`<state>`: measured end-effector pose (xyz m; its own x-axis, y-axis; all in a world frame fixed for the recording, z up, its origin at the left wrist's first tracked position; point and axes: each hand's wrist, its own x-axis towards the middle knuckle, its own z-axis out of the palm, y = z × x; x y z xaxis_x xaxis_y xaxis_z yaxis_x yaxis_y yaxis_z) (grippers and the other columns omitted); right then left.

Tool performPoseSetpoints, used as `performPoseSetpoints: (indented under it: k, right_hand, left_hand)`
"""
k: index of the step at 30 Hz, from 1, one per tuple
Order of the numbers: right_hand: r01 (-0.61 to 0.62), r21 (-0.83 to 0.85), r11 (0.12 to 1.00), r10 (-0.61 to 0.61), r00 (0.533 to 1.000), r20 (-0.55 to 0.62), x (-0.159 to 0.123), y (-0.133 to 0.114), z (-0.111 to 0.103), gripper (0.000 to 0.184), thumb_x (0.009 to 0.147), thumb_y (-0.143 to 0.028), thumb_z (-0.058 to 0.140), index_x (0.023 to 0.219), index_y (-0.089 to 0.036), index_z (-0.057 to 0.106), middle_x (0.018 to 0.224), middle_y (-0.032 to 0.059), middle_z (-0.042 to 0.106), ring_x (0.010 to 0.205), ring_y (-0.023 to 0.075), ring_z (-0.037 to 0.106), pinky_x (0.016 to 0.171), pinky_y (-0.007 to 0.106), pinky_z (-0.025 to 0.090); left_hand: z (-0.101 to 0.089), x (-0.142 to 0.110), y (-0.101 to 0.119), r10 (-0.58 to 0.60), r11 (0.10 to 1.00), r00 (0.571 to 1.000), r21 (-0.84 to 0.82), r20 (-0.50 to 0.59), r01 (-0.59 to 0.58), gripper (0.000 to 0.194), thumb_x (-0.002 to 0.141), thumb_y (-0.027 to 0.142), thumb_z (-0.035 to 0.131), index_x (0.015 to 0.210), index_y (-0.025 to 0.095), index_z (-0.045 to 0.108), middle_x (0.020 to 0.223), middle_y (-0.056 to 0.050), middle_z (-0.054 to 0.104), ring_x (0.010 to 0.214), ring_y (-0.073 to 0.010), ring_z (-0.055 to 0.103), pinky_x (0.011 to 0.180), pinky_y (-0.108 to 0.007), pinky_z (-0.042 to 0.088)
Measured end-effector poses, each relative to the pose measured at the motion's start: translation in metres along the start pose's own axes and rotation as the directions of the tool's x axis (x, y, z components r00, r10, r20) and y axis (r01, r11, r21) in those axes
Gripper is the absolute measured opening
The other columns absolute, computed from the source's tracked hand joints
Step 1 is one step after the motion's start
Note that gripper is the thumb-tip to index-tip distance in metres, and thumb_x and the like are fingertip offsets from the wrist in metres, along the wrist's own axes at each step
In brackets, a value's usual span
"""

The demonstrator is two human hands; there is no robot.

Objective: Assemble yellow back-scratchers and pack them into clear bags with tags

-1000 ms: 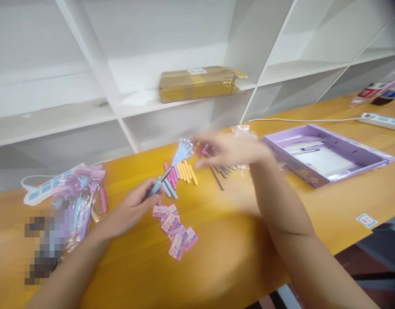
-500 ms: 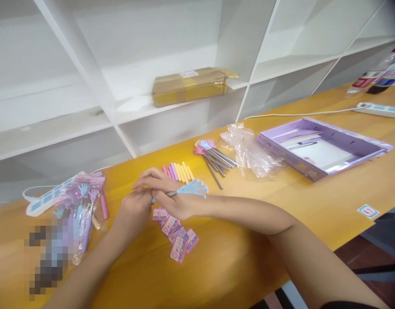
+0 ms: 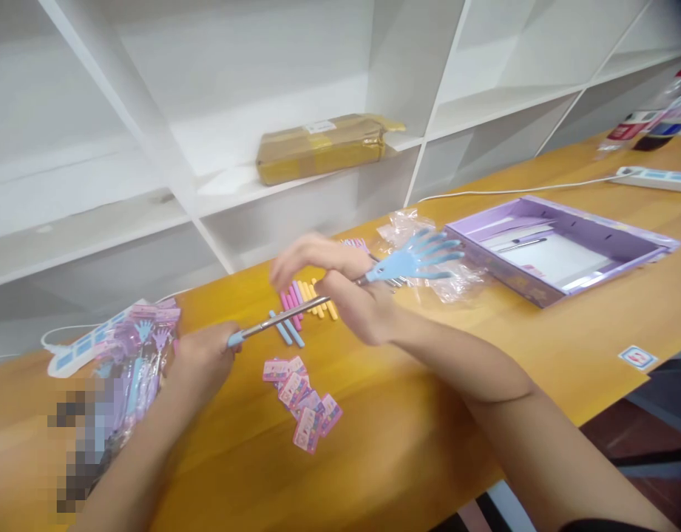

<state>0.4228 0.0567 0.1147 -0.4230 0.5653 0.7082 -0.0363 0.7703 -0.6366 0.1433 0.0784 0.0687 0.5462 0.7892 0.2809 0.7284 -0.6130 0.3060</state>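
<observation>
A telescopic back scratcher (image 3: pixel 296 313) with a blue hand-shaped head (image 3: pixel 416 258) and a blue handle is stretched out above the orange table (image 3: pixel 407 443). My left hand (image 3: pixel 202 362) is closed round its blue handle end. My right hand (image 3: pixel 340 284) grips the metal shaft near the head, fingers curled. Under the shaft lie pink, yellow and blue handle sleeves (image 3: pixel 300 304). Small pink tags (image 3: pixel 304 399) lie in a heap nearer to me.
A bag of packed scratchers (image 3: pixel 130 355) and a power strip lie at the left. More scratcher rods and crumpled clear plastic (image 3: pixel 429 247) sit beyond my right hand. A purple box tray (image 3: pixel 556 247) stands at the right. White shelves with a taped parcel (image 3: pixel 323 144) rise behind.
The scratcher has been pulled out long: my right hand moved up and right with the head, my left hand moved left with the handle. Earlier it was short, hands close together.
</observation>
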Motion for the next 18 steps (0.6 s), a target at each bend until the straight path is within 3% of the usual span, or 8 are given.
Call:
performPoseSetpoints:
  k: [3,5,8,10,12,14,18]
  right_hand:
    - [-0.093,0.121,0.988,0.085,0.994,0.067,0.005,-0.008,-0.017,0.040,0.104,-0.024,0.029,0.105,-0.017,0.068,0.115,0.0095,0.071,0.119,0.0226,0.064,0.112,0.044,0.047]
    - [-0.089,0.226,0.970,0.089,0.996,0.012,0.008,-0.007,-0.015,0.040,0.108,-0.031,0.030,0.114,-0.016,0.066,0.115,0.0106,0.072,0.116,0.0223,0.066,0.112,0.045,0.047]
    - [-0.073,0.271,0.960,0.091,0.994,-0.057,0.009,0.000,0.001,0.046,0.113,-0.040,0.025,0.133,-0.017,0.060,0.123,0.0118,0.070,0.124,0.0213,0.063,0.118,0.047,0.041]
    - [-0.086,0.232,0.969,0.086,0.996,0.009,0.007,0.009,0.015,0.049,0.113,-0.048,0.027,0.143,-0.019,0.054,0.135,0.0127,0.065,0.132,0.0211,0.058,0.121,0.047,0.039]
    - [-0.110,0.141,0.984,0.097,0.991,0.097,0.003,0.019,0.031,0.050,0.109,-0.052,0.043,0.148,-0.020,0.050,0.146,0.0143,0.057,0.140,0.0221,0.051,0.121,0.045,0.039]
    - [-0.140,0.052,0.989,0.131,0.981,0.146,-0.002,0.030,0.049,0.052,0.106,-0.048,0.054,0.148,-0.018,0.050,0.149,0.0157,0.053,0.141,0.0223,0.049,0.121,0.043,0.040]
    - [-0.164,0.069,0.984,0.153,0.977,0.149,-0.012,0.048,0.075,0.039,0.111,-0.029,0.035,0.138,-0.015,0.058,0.139,0.0137,0.059,0.135,0.0189,0.053,0.119,0.041,0.042]
  left_hand:
    - [-0.008,0.005,0.005,0.006,0.996,1.000,0.090,-0.013,-0.005,0.021,0.084,0.013,0.046,0.071,0.021,0.060,0.061,0.000,0.067,0.058,-0.0158,0.063,0.058,-0.025,0.043]
    - [-0.008,0.006,0.012,-0.024,0.997,0.999,0.069,0.034,0.022,0.020,0.081,0.011,0.045,0.072,0.021,0.060,0.063,0.001,0.070,0.058,-0.0147,0.064,0.058,-0.024,0.044]
    - [-0.002,0.006,0.023,-0.021,1.000,0.997,-0.018,0.072,0.022,0.021,0.079,0.008,0.043,0.073,0.021,0.059,0.063,0.002,0.069,0.056,-0.0135,0.065,0.057,-0.022,0.045]
    - [0.002,0.005,0.029,0.007,0.998,0.998,-0.058,0.065,-0.003,0.022,0.080,0.007,0.043,0.073,0.021,0.059,0.062,0.002,0.068,0.055,-0.0132,0.064,0.057,-0.023,0.045]
    - [0.006,0.004,0.034,0.025,0.996,0.998,-0.081,0.052,-0.021,0.024,0.082,0.008,0.043,0.071,0.021,0.059,0.061,0.002,0.067,0.055,-0.0132,0.063,0.055,-0.023,0.044]
    - [0.010,0.002,0.039,0.028,0.994,0.998,-0.103,0.055,-0.022,0.025,0.084,0.008,0.044,0.072,0.020,0.062,0.064,0.000,0.069,0.057,-0.0140,0.064,0.054,-0.023,0.045]
    - [0.022,0.000,0.037,0.066,0.996,0.996,-0.064,0.065,-0.062,0.024,0.084,0.006,0.048,0.079,0.018,0.068,0.075,-0.006,0.074,0.065,-0.0180,0.068,0.056,-0.026,0.048]
